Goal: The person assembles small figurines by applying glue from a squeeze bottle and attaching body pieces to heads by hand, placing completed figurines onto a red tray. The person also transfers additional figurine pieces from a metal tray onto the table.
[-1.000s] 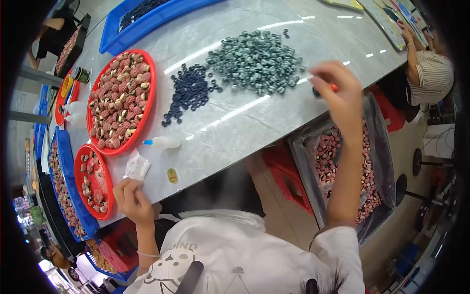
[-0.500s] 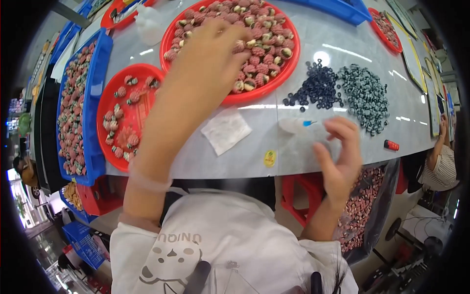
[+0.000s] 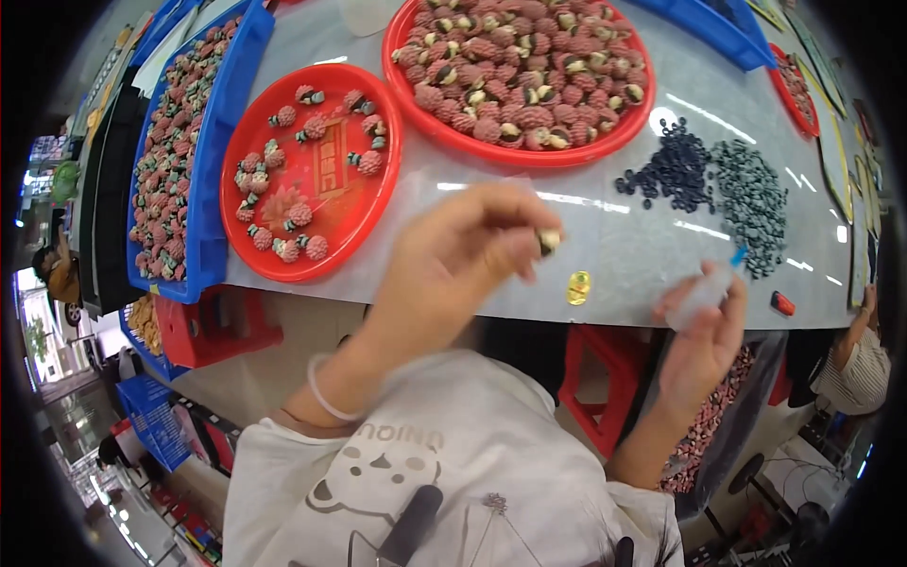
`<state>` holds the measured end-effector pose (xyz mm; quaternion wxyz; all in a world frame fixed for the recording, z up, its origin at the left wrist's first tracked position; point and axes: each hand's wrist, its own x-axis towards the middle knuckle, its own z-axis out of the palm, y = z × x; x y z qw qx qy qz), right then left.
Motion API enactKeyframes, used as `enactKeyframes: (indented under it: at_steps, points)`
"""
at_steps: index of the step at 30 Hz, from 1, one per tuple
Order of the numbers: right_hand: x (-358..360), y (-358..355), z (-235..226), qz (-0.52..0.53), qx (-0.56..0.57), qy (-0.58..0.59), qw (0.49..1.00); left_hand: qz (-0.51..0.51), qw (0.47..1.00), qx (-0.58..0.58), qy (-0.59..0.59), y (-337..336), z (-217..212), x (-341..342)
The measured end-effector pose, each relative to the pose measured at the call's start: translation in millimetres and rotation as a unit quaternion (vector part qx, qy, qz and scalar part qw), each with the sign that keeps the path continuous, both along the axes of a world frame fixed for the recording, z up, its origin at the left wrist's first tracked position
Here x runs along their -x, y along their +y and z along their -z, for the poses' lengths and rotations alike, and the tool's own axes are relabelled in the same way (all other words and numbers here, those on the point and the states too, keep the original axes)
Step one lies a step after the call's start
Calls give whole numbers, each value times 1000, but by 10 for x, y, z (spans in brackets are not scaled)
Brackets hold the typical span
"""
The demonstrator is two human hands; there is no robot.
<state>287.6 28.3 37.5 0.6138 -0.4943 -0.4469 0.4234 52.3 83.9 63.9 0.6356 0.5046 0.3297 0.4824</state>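
Observation:
My left hand is over the near part of the table, thumb and fingers pinching a small bumpy figure piece. Only its cream and dark end shows; the fingers hide the rest. Farther right, my right hand is closed round a translucent squeeze bottle with a blue tip. Beyond my left hand, a large red round tray is heaped with pink, knobbly pieces with cream and dark ends. On a smaller red plate at the left lie several pink pieces with grey-green parts attached.
Dark navy rings and grey-green striped rings lie in piles at the right. A blue tray full of pink pieces stands far left. Near the table edge are a yellow sticker and a red-and-black object.
My left hand has come back from the large tray toward me, now with a piece in it. My right hand has picked up the bottle from the table. The view has shifted.

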Motion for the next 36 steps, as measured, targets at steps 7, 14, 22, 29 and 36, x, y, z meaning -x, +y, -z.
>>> enactKeyframes:
  at_steps: [7, 14, 22, 29, 36]
  points:
    - [-82, -35, -244, 24, 113, -64, 991, 35, 982, 99, -157, -78, 342, -18]
    - [138, 361, -306, -71, 53, -94, 992, 11, 992, 109, -67, 20, 275, -29]
    - [205, 508, -302, -151, 14, -93, 984, 27, 986, 142, -78, 7, 302, -10]
    - [205, 494, -285, -154, 39, -91, 983, 4, 983, 156, -98, 11, 308, -30]
    - [141, 255, -421, -116, -82, -287, 947, -4, 982, 170, -86, -9, 295, -53]
